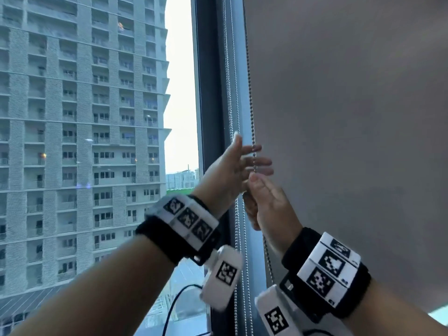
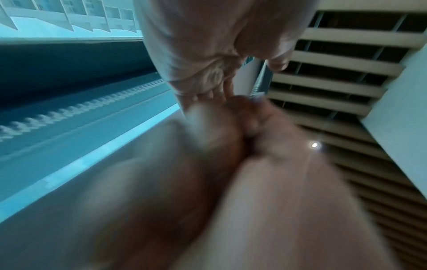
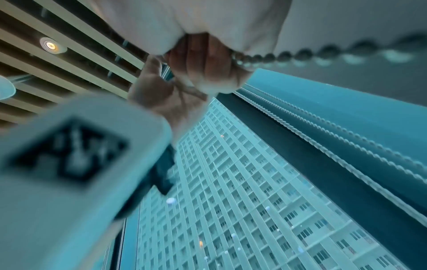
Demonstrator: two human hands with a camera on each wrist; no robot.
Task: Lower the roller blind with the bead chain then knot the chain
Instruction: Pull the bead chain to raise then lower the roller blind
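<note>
The bead chain (image 1: 252,112) is hanging taut down the left edge of the grey roller blind (image 1: 351,141), at about 12 o'clock from both hands. The right hand (image 1: 264,202) is gripping it, fingers curled round the strand and thumb pressing on top; the right wrist view is showing the beads running out of that fist (image 3: 265,56). The left hand (image 1: 232,170) is lying just above, at 11 o'clock from the right, its fingers (image 1: 257,162) straight and spread with the chain crossing in front of them, not closing on it.

The chain is looking light, thin and fully limp, with small smooth beads likely to slide through a loose hold, so a firm pinch across several beads, close above the lower hand, should be serving best. Knotting will probably need slack gathered below the grip. Two more chains (image 1: 238,238) are hanging beside the window frame (image 1: 208,93), at 9 o'clock from the held strand, and could be taken by mistake.
</note>
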